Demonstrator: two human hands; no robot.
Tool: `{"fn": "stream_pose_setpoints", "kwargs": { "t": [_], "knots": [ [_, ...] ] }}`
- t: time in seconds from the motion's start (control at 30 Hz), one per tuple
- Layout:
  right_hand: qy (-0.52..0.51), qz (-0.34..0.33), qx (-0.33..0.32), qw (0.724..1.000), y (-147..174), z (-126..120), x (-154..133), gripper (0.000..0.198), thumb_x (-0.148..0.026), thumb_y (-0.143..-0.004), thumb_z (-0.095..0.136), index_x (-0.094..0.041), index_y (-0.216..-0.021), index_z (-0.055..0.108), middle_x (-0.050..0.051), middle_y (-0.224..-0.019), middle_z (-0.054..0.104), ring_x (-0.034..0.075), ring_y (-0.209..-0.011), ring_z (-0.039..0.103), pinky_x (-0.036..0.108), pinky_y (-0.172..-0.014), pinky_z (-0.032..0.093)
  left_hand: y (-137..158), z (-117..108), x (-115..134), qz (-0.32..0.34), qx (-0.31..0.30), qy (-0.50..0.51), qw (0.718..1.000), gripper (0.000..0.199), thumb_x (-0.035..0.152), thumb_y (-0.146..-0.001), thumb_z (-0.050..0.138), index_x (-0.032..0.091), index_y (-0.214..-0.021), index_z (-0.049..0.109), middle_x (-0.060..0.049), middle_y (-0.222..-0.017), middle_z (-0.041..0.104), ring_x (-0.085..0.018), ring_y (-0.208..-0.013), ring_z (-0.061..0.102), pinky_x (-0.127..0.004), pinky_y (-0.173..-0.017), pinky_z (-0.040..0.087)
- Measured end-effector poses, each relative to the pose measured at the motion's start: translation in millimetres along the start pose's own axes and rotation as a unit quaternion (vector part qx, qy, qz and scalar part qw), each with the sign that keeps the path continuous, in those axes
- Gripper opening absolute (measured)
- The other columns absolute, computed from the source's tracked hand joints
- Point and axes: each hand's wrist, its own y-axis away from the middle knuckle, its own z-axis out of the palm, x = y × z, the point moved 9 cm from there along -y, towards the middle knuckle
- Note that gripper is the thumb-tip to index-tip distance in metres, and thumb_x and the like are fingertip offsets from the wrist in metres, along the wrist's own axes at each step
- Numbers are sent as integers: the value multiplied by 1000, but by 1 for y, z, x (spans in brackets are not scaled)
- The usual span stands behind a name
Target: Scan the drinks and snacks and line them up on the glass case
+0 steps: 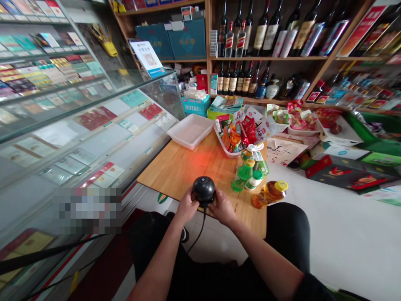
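Observation:
A black barcode scanner [204, 189] with a black cable stands at the near edge of a small wooden table [178, 169]. My left hand [186, 206] grips its left side and my right hand [223, 206] grips its right side. A red glow from the scanner falls on the table top ahead of it. Just right of my right hand lie green drink bottles [243, 174] and an amber bottle with a yellow cap [269, 193].
An empty white tray [190, 131] sits at the table's far end, beside a white tray of snack packets [238, 133]. A glass display counter [78, 125] runs along the left. Shelves of wine bottles [260, 37] and boxes on the floor stand behind and right.

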Motion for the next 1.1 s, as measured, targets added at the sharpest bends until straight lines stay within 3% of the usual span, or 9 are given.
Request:
{"fn": "stream_pose_setpoints", "kwargs": {
  "t": [0.1,0.17,0.3,0.37,0.43,0.6,0.8,0.97,1.1],
  "knots": [
    [31,-10,21,999,6,-18,-27,66,-14,-78,66,-15,-142,50,18,-141,57,30,-132,55,48,-112,45,-4,-2,-12,16,16,35,999,66,5,-74,53,19,-139,53,-11,-136,64,-23,-129,59,-40,-111,46],
    [60,-45,67,995,10,-48,-63,49,-15,-84,61,-13,-133,57,19,-137,58,30,-129,56,46,-110,47,-7,-5,-25,2,29,73,997,65,7,-77,53,19,-141,51,-12,-140,61,-22,-132,57,-40,-110,48],
    [89,-122,205,967,12,-140,-141,25,-22,-93,57,-20,-117,63,11,-119,65,23,-110,64,38,-95,55,-12,-21,-44,-39,80,89,992,53,8,-78,52,17,-130,57,-13,-132,66,-23,-124,64,-42,-108,51],
    [147,-114,281,942,6,-186,-161,26,-27,-92,58,-20,-117,63,12,-119,64,25,-108,64,40,-89,55,-14,-34,-41,-36,122,90,988,48,10,-79,52,17,-125,59,-13,-128,67,-23,-118,67,-43,-105,52],
    [233,-59,301,923,-7,-214,-160,36,-33,-90,61,-20,-124,61,15,-126,62,29,-107,64,42,-83,55,-17,-46,-30,-19,159,102,982,45,11,-80,52,17,-123,60,-12,-127,67,-23,-113,68,-43,-102,55],
    [361,55,147,919,-46,-211,-109,31,-39,-90,59,-15,-109,64,13,-88,69,27,-77,66,37,-69,49,-23,-62,4,31,188,131,973,34,17,-82,55,16,-115,64,-12,-117,70,-22,-105,70,-44,-100,55],
    [334,21,189,923,-51,-218,-111,31,-39,-92,55,-13,-106,65,15,-91,71,27,-81,66,35,-73,47,-23,-61,25,37,176,148,973,24,25,-87,60,16,-109,65,-11,-111,71,-21,-103,70,-42,-101,54],
    [201,22,277,939,-56,-249,-132,34,-45,-89,61,-16,-102,70,8,-76,71,25,-75,67,35,-72,49,-33,-56,39,30,157,171,972,27,34,-87,67,17,-108,66,-12,-111,72,-23,-107,69,-43,-103,51],
    [-37,72,266,961,-74,-247,-116,37,-51,-87,64,-16,-94,70,3,-61,67,21,-58,66,31,-58,53,-43,-54,60,25,132,236,962,38,37,-82,74,16,-113,66,-15,-115,72,-25,-110,69,-44,-103,51]
  ]
}}
